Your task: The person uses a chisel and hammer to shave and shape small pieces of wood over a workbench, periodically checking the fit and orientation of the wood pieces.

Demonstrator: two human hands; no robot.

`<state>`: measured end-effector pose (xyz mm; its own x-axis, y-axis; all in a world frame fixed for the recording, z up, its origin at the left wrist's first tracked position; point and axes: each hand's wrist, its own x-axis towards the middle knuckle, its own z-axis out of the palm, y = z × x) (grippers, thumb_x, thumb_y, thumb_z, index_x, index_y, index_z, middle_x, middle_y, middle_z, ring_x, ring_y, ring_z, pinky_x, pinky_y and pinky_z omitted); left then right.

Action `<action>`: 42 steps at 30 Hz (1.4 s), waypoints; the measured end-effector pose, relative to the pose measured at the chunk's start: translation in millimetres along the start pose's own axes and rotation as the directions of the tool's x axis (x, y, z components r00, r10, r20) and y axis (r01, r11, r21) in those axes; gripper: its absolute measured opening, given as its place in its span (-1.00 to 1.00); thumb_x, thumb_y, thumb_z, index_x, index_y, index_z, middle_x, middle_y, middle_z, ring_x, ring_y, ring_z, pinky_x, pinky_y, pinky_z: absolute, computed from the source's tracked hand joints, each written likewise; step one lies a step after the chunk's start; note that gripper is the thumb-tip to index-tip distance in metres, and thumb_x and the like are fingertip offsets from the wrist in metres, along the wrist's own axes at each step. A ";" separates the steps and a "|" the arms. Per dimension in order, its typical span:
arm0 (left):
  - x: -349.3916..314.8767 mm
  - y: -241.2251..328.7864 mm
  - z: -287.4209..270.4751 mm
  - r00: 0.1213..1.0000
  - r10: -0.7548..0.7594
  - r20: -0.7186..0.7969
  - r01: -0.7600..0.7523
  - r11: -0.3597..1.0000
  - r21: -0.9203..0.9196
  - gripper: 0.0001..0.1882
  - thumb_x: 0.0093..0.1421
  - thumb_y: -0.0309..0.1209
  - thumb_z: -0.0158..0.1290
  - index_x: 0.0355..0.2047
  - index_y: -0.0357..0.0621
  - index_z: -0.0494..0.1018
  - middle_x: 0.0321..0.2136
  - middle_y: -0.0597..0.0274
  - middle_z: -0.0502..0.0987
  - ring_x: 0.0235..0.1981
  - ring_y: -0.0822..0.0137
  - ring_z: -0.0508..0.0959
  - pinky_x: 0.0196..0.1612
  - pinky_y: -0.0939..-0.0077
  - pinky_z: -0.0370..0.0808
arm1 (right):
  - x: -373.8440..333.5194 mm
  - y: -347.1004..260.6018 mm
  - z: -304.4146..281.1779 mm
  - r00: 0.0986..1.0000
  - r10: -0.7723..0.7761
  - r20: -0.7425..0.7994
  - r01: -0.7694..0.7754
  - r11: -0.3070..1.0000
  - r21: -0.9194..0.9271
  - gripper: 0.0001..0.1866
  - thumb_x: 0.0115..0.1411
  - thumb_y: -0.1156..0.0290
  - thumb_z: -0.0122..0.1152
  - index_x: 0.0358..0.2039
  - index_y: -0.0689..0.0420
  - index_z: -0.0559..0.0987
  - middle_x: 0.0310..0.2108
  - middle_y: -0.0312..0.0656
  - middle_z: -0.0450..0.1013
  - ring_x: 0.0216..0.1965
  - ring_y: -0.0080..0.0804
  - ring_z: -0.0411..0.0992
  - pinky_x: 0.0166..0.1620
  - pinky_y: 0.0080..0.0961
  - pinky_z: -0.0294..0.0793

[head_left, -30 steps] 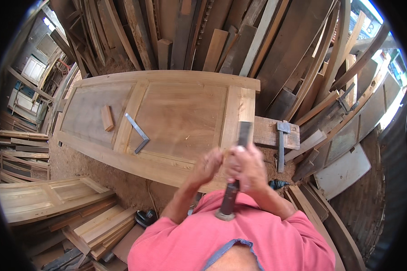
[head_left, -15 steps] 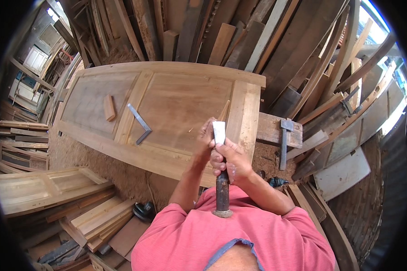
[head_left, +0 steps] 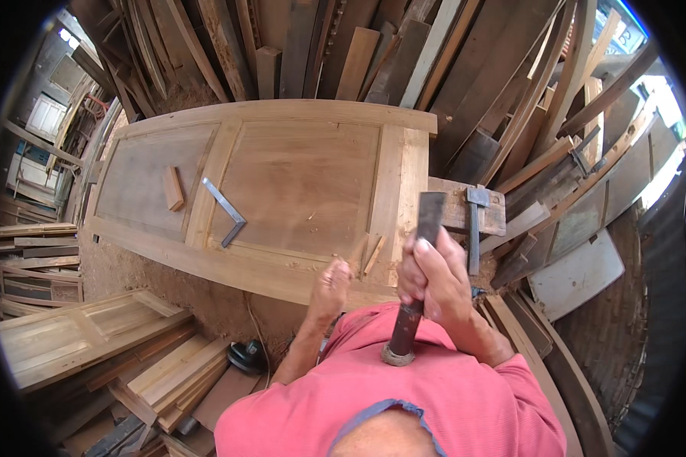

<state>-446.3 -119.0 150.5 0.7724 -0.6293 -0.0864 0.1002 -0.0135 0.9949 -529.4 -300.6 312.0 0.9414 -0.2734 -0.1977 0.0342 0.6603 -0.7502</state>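
Note:
My right hand (head_left: pixel 439 276) grips a chisel (head_left: pixel 431 215) around its neck and upper handle, the flat grey blade pointing away from me. The chisel's dark handle (head_left: pixel 406 327) runs back, its butt end close to my shirt. My left hand (head_left: pixel 331 286) is curled closed over the near edge of a panelled wooden door (head_left: pixel 297 171); whether anything is in its fingers is hidden. Just right of that hand, a thin wood sliver (head_left: pixel 374 255) lies on the door. Farther left on the door are a metal try square (head_left: pixel 225 211) and a small wood block (head_left: pixel 174 189).
A hammer (head_left: pixel 475 228) lies on a rough plank (head_left: pixel 495 211) beyond the door's right end. Leaning boards (head_left: pixel 354 65) line the back. Another panelled door (head_left: pixel 84 331) and stacked timber (head_left: pixel 179 373) sit at near left, beside a black power tool (head_left: pixel 247 356).
My hands have moved apart: the left has left the blade and dropped toward the door's near edge. The right has carried the chisel rightward and turned its blade. The sliver appears nearer me.

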 end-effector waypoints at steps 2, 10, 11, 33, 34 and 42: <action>24.7 38.9 -2.3 0.980 -0.111 -0.163 0.123 0.990 0.064 -0.73 0.40 -0.33 -0.13 -0.44 -0.16 0.36 -0.58 0.41 0.32 -0.46 0.56 0.31 -0.41 0.56 0.27 | 16.5 5.4 -5.5 0.993 0.085 -0.079 -0.087 0.996 -0.019 -0.84 0.38 0.29 -0.03 -0.18 0.10 0.33 -0.62 -0.41 0.17 -0.70 -0.65 0.13 -0.61 -0.58 0.28; 99.5 71.0 6.4 0.934 0.350 -0.068 -0.353 0.935 -0.035 -0.76 0.43 -0.40 -0.17 -0.38 -0.17 0.38 -0.56 0.45 0.38 -0.51 0.61 0.33 -0.48 0.60 0.29 | 39.7 39.4 16.2 0.938 0.295 0.184 -0.328 0.925 0.192 -0.85 0.38 0.29 -0.01 -0.17 0.09 0.38 -0.60 -0.40 0.15 -0.65 -0.62 0.17 -0.54 -0.59 0.34; 95.9 73.1 4.2 0.934 0.352 -0.056 -0.355 0.934 -0.039 -0.76 0.43 -0.40 -0.17 -0.38 -0.17 0.38 -0.56 0.45 0.38 -0.51 0.61 0.33 -0.48 0.60 0.29 | 37.1 36.2 15.2 0.947 0.301 0.111 -0.316 0.936 0.152 -0.85 0.39 0.30 -0.03 -0.17 0.09 0.37 -0.61 -0.40 0.15 -0.66 -0.62 0.16 -0.56 -0.59 0.33; 40.0 68.8 4.8 0.809 0.580 0.099 -0.555 0.697 0.454 -0.68 0.43 -0.25 -0.13 -0.46 -0.10 0.33 -0.69 0.49 0.25 -0.67 0.56 0.24 -0.60 0.56 0.21 | 3.7 2.6 11.9 0.994 0.111 -0.022 -0.109 0.989 0.097 -0.90 0.40 0.35 -0.09 -0.19 0.08 0.34 -0.65 -0.40 0.13 -0.71 -0.63 0.11 -0.61 -0.55 0.29; 32.1 59.2 2.6 0.879 0.454 0.143 -0.474 0.807 0.353 -0.68 0.42 -0.23 -0.12 -0.47 -0.10 0.33 -0.71 0.50 0.22 -0.71 0.54 0.22 -0.62 0.54 0.19 | -3.0 -0.5 7.4 1.000 0.014 0.009 -0.015 0.994 0.110 -0.90 0.40 0.36 -0.08 -0.20 0.10 0.34 -0.67 -0.41 0.13 -0.71 -0.64 0.12 -0.62 -0.55 0.30; 35.2 68.8 18.8 0.947 -0.101 0.304 0.253 0.817 -0.518 -0.59 0.43 -0.10 -0.18 -0.39 -0.14 0.40 -0.72 0.47 0.17 -0.71 0.58 0.13 -0.61 0.64 0.07 | 49.7 15.5 -31.5 0.986 -0.163 0.020 0.142 0.789 -0.598 -0.81 0.32 0.32 0.13 -0.25 0.18 0.56 -0.63 -0.40 0.36 -0.62 -0.71 0.28 -0.55 -0.66 0.27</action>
<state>-424.0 -156.7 216.9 0.5313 -0.8307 -0.1662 0.6023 0.2325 0.7636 -492.6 -326.0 270.7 0.9298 -0.3631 -0.0604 -0.0399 0.0636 -0.9972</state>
